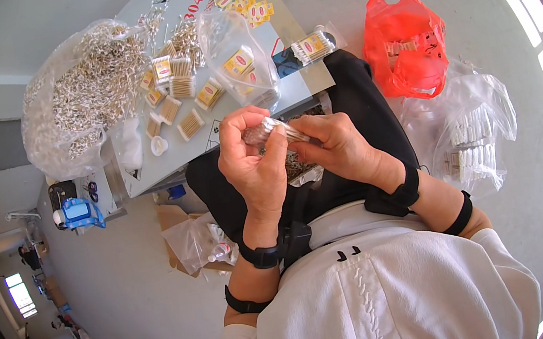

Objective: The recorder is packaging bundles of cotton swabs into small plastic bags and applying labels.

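Observation:
Above my lap I hold a small bundle of cotton swabs (268, 127) between both hands. The fingers of my left hand (254, 169) curl round its left end, with the thumb pressed against its near side. My right hand (338, 141) pinches the other end between thumb and fingers. The fingers hide part of the bundle. Just beyond my hands, a clear plastic bag (233, 37) with yellow-labelled swab packs in it lies on the table (189, 145). Several swab bundles (190, 124) and labelled packs (209, 93) are scattered to its left.
A big clear bag of loose cotton swabs (88, 85) fills the table's left end. Small yellow cards (245, 0) lie at the far edge. A red plastic bag (401, 14) and a clear bag of white bundles (475, 151) are at right. A cardboard box (169, 217) stands below the table.

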Action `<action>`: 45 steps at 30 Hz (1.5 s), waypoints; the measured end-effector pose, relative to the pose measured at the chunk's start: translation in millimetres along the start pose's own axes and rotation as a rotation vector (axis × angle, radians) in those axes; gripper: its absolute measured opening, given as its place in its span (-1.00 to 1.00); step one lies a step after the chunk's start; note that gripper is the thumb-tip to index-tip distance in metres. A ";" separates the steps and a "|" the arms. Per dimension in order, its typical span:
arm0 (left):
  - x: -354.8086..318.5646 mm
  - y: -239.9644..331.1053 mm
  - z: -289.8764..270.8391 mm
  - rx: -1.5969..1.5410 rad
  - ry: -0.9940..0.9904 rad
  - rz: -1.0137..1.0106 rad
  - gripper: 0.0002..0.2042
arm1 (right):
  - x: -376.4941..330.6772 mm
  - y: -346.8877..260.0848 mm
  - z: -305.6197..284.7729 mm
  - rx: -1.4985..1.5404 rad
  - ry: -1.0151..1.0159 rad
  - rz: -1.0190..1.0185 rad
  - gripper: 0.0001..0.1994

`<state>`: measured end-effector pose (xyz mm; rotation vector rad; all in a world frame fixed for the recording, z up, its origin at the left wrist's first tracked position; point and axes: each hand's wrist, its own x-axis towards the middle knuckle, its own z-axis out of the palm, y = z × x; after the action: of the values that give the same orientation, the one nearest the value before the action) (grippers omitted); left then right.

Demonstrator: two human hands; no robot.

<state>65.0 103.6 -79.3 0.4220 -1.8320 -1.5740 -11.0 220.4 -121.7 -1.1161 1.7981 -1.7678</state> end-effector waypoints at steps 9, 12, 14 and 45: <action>5.9 -0.6 -11.5 0.082 -0.102 -0.050 -0.78 | 1.9 -3.8 -6.9 0.351 -0.121 0.398 -0.83; 11.5 -2.2 -18.6 0.141 -0.248 -0.242 -0.78 | 1.2 -6.4 -12.5 0.448 -0.068 0.446 -0.87; 12.1 -5.0 -19.4 -0.061 -0.173 -0.305 -0.76 | 0.0 -5.3 -16.2 0.490 -0.053 0.422 -0.87; 36.9 -131.3 46.4 0.336 -0.384 -0.057 -0.78 | 31.6 112.9 -30.7 0.622 0.325 0.584 -0.84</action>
<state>-16.4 85.9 -196.8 0.3387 -2.4150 -1.4591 -83.4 204.7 -217.6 -0.0512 1.3548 -1.9670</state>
